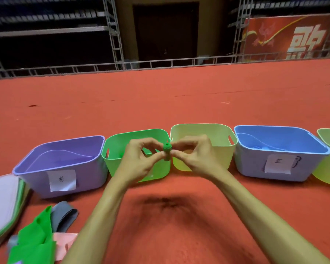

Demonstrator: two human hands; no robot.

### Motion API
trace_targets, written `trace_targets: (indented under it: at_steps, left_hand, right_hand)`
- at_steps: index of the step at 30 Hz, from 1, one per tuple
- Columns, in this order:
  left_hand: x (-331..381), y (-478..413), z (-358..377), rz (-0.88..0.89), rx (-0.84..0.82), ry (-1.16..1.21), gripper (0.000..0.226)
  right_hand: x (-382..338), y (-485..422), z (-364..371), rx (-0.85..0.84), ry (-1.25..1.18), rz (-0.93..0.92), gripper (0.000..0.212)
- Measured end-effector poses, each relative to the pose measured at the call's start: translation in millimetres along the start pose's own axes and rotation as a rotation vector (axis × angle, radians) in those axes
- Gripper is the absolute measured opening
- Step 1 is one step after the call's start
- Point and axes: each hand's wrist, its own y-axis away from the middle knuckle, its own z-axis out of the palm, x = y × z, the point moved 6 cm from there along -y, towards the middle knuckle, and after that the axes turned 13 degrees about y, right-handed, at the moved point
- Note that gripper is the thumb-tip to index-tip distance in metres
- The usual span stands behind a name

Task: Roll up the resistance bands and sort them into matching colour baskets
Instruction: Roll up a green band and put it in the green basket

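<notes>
The rolled green band (167, 151), a tight cylinder held on end, is pinched between the curled fingertips of the left hand (139, 161) and the right hand (195, 158), which hide its lower part. It hangs in front of where the glossy green basket (111, 164) meets the yellow basket (224, 159). The purple basket (91, 176) and the blue basket (251, 164) bear illegible paper labels. The row stands on the red carpet (179, 101), well short of its far edge. Flat bands (34, 239) lie blurred at the near left.
</notes>
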Motion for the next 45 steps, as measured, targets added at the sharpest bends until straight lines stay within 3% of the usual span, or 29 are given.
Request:
trace_targets:
  at_steps: [3, 6, 11, 16, 21, 31, 35, 38, 40, 42, 45]
  left_hand:
    - [-10.8, -37.5, -45.1, -0.029, 0.068, -0.164, 0.006]
    - [-57.8, -66.8, -80.8, -0.190, 0.094, -0.345, 0.009]
    - [-120.0, -94.5, -97.7, -0.471, -0.062, -0.593, 0.014]
    - [-147.9, -114.1, -80.7, -0.577, -0.229, -0.816, 0.041]
    - [-170.6, -113.7, -60.8, -0.641, -0.321, -0.900, 0.030]
    - [-172.6, -107.8, -82.6, -0.640, -0.269, -0.818, 0.032]
    - [-118.3, -101.5, -113.6, -0.450, -0.082, -0.728, 0.030]
    - [-51.5, -77.8, -147.1, -0.376, -0.004, -0.629, 0.023]
    - [-19.0, -49.3, -166.8, -0.370, 0.011, -0.580, 0.018]
    - [-5.7, -12.8, -186.6, -0.404, 0.032, -0.555, 0.009]
    - [-9.1, 54.2, -210.2, -0.497, 0.058, -0.453, 0.014]
  right_hand:
    - [-4.4, -66.3, 32.5, -0.061, 0.065, -0.015, 0.015]
    - [10.7, -114.8, 80.0, -0.173, 0.206, 0.025, 0.015]
    - [38.4, -152.1, 144.8, -0.452, 0.477, 0.083, 0.018]
    - [65.7, -169.3, 180.1, -0.647, 0.700, 0.155, 0.016]
    - [85.5, -166.1, 204.5, -0.750, 0.726, 0.186, 0.020]
    - [79.8, -168.2, 204.1, -0.745, 0.696, 0.187, 0.016]
    - [39.8, -166.5, 166.7, -0.407, 0.764, 0.064, 0.021]
    - [-12.6, -149.1, 139.9, -0.124, 0.597, 0.006, 0.017]
    - [-51.6, -125.7, 136.2, -0.044, 0.438, -0.056, 0.015]
    - [-86.7, -92.0, 147.0, -0.066, 0.258, -0.085, 0.007]
    - [-118.0, -34.1, 184.7, -0.288, 0.127, -0.114, 0.008]
